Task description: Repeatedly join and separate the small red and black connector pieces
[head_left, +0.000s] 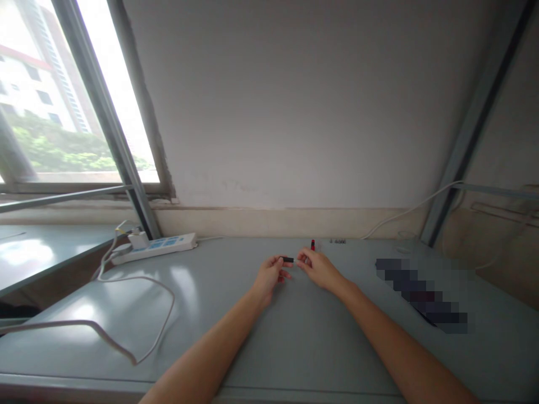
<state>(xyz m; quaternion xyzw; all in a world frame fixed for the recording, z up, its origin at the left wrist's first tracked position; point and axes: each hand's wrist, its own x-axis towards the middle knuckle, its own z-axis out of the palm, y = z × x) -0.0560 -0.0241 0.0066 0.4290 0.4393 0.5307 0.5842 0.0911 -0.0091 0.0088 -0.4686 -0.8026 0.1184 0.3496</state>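
In the middle of the desk, my left hand [272,274] pinches a short black cylinder [288,260] that points to the right. My right hand [316,268] is just beside the cylinder's right end, its thumb and fingertips pressed together. Whatever those fingers hold is too small to make out. Behind my right hand a small red and black object [313,244] stands near the back edge. To its right lie several tiny dark pieces [338,241] in a row.
A white power strip [160,247] with plugs lies at the back left, its cable [172,303] looping over the grey desk [261,359]. A blurred-out dark long object [421,294] lies at right. A clear round container [405,241] stands near the right metal post [458,134].
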